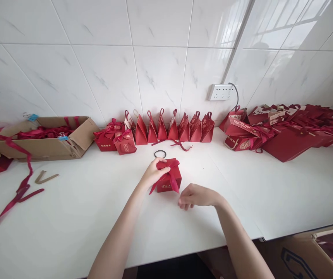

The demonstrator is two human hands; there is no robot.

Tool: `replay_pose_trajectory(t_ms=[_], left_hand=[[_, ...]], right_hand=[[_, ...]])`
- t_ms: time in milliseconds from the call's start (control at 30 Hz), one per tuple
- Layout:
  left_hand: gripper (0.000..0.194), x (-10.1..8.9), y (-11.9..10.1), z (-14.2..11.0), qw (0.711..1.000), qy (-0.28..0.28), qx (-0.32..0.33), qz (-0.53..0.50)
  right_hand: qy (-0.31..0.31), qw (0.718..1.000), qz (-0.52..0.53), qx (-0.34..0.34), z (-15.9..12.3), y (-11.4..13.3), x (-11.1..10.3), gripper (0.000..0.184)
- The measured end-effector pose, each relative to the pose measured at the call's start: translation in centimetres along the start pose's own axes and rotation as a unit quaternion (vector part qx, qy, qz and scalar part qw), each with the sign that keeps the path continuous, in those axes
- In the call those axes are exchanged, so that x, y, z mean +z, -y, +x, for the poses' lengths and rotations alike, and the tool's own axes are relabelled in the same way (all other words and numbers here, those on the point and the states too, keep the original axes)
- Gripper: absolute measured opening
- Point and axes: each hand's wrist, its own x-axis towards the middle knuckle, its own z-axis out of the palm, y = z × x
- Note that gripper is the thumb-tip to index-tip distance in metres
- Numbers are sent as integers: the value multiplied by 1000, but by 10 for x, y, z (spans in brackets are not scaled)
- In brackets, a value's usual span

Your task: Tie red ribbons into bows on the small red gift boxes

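A small red gift box point(169, 183) with gold lettering on its front stands on the white table, a dark pink ribbon bow point(170, 174) tied over its top. My left hand point(153, 174) grips the box from the left and above, its thumb lying on the bow. Just right of the box, my right hand point(195, 195) hovers close to a hanging ribbon tail. Its fingers are curled in and slightly blurred, with nothing seen in them. Behind the box lies a black ring-shaped band point(160, 154).
Red triangular boxes point(162, 130) line the wall, beside bow-tied boxes point(125, 143). A cardboard box of ribbons point(47, 149) stands left, near loose ribbon point(24, 182). Red boxes point(288, 139) pile up right. A power strip point(222, 92) is on the wall; a carton point(294, 255) sits lower right.
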Motion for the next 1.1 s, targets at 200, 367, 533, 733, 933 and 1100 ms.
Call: replay_pose_trajectory(t_ms=[200,367,533,733,933,1100], left_hand=[[28,1,3,3,1000,-8,10,-13],[28,2,7,2,999,-14,22,-36],[28,7,10,1,997,-37,32,-66],[45,0,16,2,987,-12,40,-155],[35,-33,21,-4,989,-10,55,-135],[34,-44,13,-11,997,65,43,-7]], right_hand=[[-348,934,1,-78,25,25,-28,35],[-286,939,134,-140,50,20,-15,44],[-235,937,217,-138,49,-3,-5,48],[-223,939,213,-151,45,-12,-16,46],[-154,952,107,-241,45,-17,-20,103],[-130,961,59,-238,53,-18,-11,110]])
